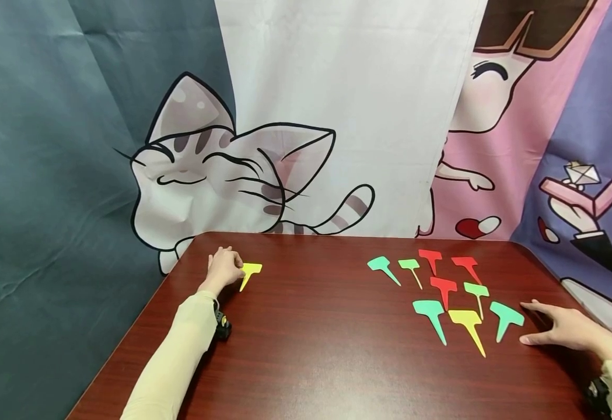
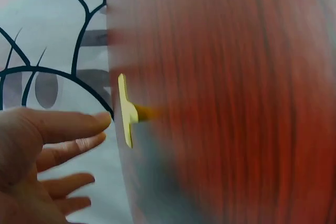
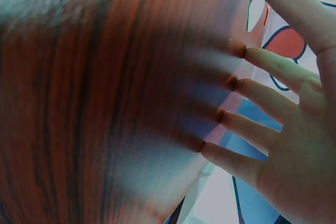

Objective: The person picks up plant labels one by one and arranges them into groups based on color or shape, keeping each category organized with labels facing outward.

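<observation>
At the table's left side lies a yellow T-shaped plant label [image 1: 252, 268], its stem pointing toward the near edge. My left hand [image 1: 224, 267] is right beside its left end. In the left wrist view, the thumb and fingertips sit just short of the label's yellow head [image 2: 126, 111], with a small gap showing. My right hand [image 1: 568, 328] is spread on the right, fingertips down at the table in the right wrist view, holding nothing. Just left of it lies a teal plant label [image 1: 506, 317].
More T-shaped labels lie on the right half of the brown table [image 1: 306, 350]: three red, such as a red label [image 1: 444, 286], a yellow label [image 1: 465, 318], two light green including a green label [image 1: 409, 265], and another teal label [image 1: 429, 309]. A cartoon-printed curtain [image 1: 348, 87] hangs behind.
</observation>
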Demonstrator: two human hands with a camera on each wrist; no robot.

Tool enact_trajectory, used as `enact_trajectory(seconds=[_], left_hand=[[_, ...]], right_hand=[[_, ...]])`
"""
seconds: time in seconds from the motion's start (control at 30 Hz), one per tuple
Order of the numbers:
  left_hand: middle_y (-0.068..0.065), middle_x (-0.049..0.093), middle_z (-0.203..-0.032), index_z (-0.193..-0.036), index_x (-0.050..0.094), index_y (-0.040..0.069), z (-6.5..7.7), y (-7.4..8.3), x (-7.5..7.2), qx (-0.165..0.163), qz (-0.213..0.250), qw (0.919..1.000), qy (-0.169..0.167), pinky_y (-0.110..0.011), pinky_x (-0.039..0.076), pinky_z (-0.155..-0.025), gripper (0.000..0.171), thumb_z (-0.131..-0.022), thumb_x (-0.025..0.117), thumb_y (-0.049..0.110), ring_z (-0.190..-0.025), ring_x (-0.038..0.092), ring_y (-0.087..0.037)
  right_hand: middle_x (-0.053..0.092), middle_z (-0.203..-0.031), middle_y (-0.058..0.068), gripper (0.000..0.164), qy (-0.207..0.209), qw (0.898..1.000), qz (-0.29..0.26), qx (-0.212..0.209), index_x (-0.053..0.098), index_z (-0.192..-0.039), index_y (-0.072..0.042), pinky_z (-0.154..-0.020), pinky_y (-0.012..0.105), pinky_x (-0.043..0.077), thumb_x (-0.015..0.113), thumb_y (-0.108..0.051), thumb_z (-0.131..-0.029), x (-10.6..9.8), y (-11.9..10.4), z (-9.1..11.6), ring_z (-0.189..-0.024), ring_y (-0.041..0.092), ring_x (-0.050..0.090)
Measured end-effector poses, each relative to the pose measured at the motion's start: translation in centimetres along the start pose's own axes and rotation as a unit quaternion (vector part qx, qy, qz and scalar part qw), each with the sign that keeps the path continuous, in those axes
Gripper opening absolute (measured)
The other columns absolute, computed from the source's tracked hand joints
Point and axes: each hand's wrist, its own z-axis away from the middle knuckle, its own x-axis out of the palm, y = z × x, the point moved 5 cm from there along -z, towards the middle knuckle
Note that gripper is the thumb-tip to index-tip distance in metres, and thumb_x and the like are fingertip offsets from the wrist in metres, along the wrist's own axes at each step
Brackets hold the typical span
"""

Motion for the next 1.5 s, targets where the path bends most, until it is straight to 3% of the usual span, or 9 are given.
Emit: enact_trajectory(seconds=[0.23, 0.37, 0.5, 0.83, 1.0, 1.13, 1.5], left_hand=[[-0.026, 0.039, -0.145, -0.121, 0.062, 0.002, 0.1, -0.4, 0.2, 0.074, -0.014, 0.997, -0.015, -0.066, 0.011, -0.11, 0.049, -0.075, 0.077, 0.011, -0.139, 0.024, -0.047], [-0.025, 0.035, -0.148, -0.136, 0.051, 0.002, 0.1, -0.6, 0.0, 0.096, -0.014, 0.9948, -0.03, -0.067, 0.01, -0.109, 0.065, -0.078, 0.076, 0.016, -0.139, 0.022, -0.047], [-0.026, 0.029, -0.15, -0.144, 0.039, 0.001, 0.0, -0.8, 0.0, 0.107, -0.012, 0.9921, -0.064, -0.066, 0.01, -0.11, 0.075, -0.081, 0.074, 0.022, -0.14, 0.019, -0.048], [-0.022, 0.023, -0.154, -0.15, 0.028, 0.008, -0.1, -1.3, -0.2, 0.108, -0.02, 0.9778, -0.178, -0.059, 0.022, -0.11, 0.087, -0.081, 0.073, 0.037, -0.142, 0.019, -0.044], [-0.02, 0.022, -0.155, -0.151, 0.029, 0.012, -0.5, -1.7, -0.2, 0.106, -0.039, 0.9686, -0.222, -0.059, 0.02, -0.111, 0.089, -0.079, 0.074, 0.04, -0.142, 0.017, -0.043], [-0.018, 0.023, -0.156, -0.15, 0.032, 0.014, -0.8, -2.0, 0.0, 0.111, -0.049, 0.9647, -0.234, -0.06, 0.018, -0.111, 0.087, -0.079, 0.075, 0.04, -0.143, 0.016, -0.043], [-0.017, 0.031, -0.153, -0.145, 0.041, 0.012, -1.0, -1.4, 0.3, 0.125, -0.05, 0.9642, -0.228, -0.056, 0.026, -0.109, 0.074, -0.081, 0.075, 0.028, -0.14, 0.025, -0.042]], right_hand=[[0.044, -0.13, 0.041, 0.081, -0.004, 1.0, 0.005, 0.0, 0.053, -0.127, 0.007, -0.082, 0.063, 0.041, 0.079, -0.044, -0.07, -0.1, -0.1, 0.0, -0.113, 0.059, 0.045], [0.044, -0.129, 0.041, 0.081, -0.004, 1.0, 0.004, -0.001, 0.053, -0.126, 0.008, -0.082, 0.063, 0.041, 0.079, -0.044, -0.07, -0.1, -0.1, 0.0, -0.112, 0.059, 0.045], [0.044, -0.13, 0.041, 0.081, -0.004, 1.0, 0.003, 0.0, 0.053, -0.127, 0.008, -0.082, 0.064, 0.041, 0.079, -0.044, -0.071, 0.0, -0.1, 0.0, -0.113, 0.06, 0.045], [0.044, -0.129, 0.041, 0.08, -0.001, 1.0, 0.007, -0.002, 0.054, -0.125, 0.008, -0.082, 0.063, 0.041, 0.079, -0.044, -0.069, -0.1, -0.1, 0.0, -0.112, 0.059, 0.046], [0.044, -0.129, 0.041, 0.08, 0.0, 1.0, 0.002, -0.001, 0.054, -0.126, 0.007, -0.083, 0.063, 0.041, 0.08, -0.044, -0.069, -0.1, -0.1, 0.0, -0.112, 0.059, 0.046], [0.044, -0.129, 0.041, 0.08, -0.004, 1.0, 0.001, 0.001, 0.054, -0.126, 0.008, -0.082, 0.063, 0.041, 0.079, -0.044, -0.07, 0.0, -0.1, 0.0, -0.112, 0.059, 0.046], [0.044, -0.129, 0.041, 0.08, -0.003, 1.0, 0.002, 0.003, 0.054, -0.126, 0.008, -0.082, 0.063, 0.041, 0.079, -0.044, -0.07, 0.0, -0.1, 0.0, -0.112, 0.059, 0.045]])
